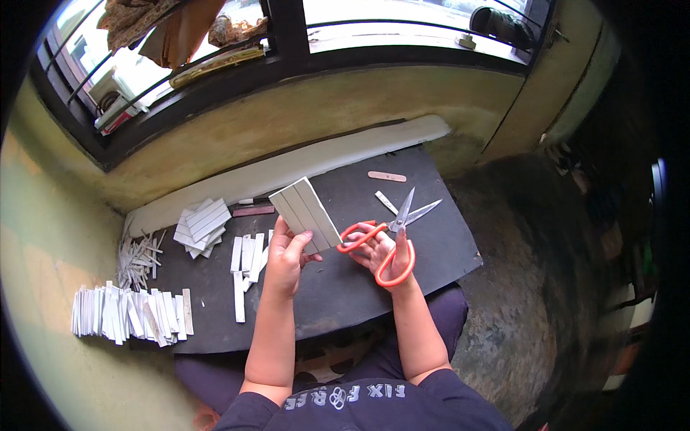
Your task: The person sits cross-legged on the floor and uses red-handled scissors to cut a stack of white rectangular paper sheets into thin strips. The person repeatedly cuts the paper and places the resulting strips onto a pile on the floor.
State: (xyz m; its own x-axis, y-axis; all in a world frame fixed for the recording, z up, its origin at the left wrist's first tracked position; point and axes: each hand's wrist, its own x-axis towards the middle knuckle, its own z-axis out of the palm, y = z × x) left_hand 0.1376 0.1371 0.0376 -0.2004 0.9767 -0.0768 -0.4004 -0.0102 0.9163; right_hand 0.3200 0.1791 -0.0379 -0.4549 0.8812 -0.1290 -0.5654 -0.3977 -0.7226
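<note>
Head view: left hand (290, 257) pinches lined white card (305, 212) between thumb and fingers above dark table (316, 316). Right hand (381, 251), thumb through loop, holds orange-handled scissors (397, 225), blades spread apart, handle just beside card. On table's left: stack of lined cards (204, 224), loose white strips (239, 296), tightly packed row of strips (133, 314). Beyond scissors: pinkish flat stick (387, 176).

I count one pair of scissors (397, 225); to their left, one lined card (307, 214), one card stack (205, 224), one sliver heap (138, 261), two groups of strips (129, 316); beyond the scissors, one brown stick (387, 176).
</note>
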